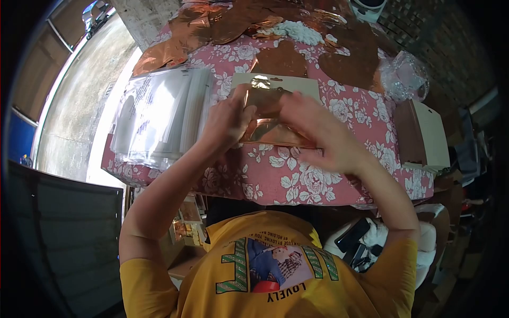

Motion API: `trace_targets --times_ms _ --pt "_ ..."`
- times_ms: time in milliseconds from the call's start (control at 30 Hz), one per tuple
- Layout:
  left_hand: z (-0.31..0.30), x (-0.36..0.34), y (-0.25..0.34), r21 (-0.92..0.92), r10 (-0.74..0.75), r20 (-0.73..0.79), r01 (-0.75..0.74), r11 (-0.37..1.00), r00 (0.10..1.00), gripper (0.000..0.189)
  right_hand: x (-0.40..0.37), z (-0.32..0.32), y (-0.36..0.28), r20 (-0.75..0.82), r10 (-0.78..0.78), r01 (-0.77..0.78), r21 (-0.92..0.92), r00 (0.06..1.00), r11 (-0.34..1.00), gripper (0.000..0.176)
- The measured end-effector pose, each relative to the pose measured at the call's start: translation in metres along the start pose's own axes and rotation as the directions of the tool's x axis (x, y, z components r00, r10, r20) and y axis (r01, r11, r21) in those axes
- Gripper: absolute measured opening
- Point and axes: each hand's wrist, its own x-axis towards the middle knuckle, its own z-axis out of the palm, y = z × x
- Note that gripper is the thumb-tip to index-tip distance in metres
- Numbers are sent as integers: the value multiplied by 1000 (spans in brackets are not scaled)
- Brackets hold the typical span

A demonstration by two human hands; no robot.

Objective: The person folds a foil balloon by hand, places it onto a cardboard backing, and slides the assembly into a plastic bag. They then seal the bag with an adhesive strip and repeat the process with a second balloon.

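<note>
Copper foil (275, 132) lies on the cream card (305, 86), left hand (229, 119) holding its edge; right hand (313, 119) blurred, grip unclear. Left of the card, plastic sleeves (154, 114); right, stacked cards (432, 132); beyond, loose shiny sheets (225, 26).

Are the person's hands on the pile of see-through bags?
No, the left hand and right hand are at the shiny copper-coloured foil, while the see-through bags lie off to the left.

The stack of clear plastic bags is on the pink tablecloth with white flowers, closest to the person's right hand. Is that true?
Not the right hand: the head view shows the stack of clear plastic bags closest to the person's left hand. It does lie on the pink tablecloth with white flowers.
</note>
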Motion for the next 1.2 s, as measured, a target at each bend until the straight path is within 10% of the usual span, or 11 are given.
trace_targets --times_ms 133,600,667,767,1200 --pt "-2 -1 3 27 -43 29 42 999 999 42 -7 10 -19 313 -93 148 -158 945 976 79" --pt "-5 -18 0 -229 -79 12 79 970 997 36 -17 20 -5 377 59 11 -179 924 984 85" --pt "-2 -38 9 497 481 -48 -397 772 875 39 -15 18 -7 373 58 7 -172 926 985 85" --pt "11 -66 18 364 599 14 -562 743 801 65 -16 19 -6 378 56 17 -186 924 982 83" --pt "8 -77 21 315 418 245 -480 819 875 86 -17 20 -6 379 91 -31 -163 921 986 87"
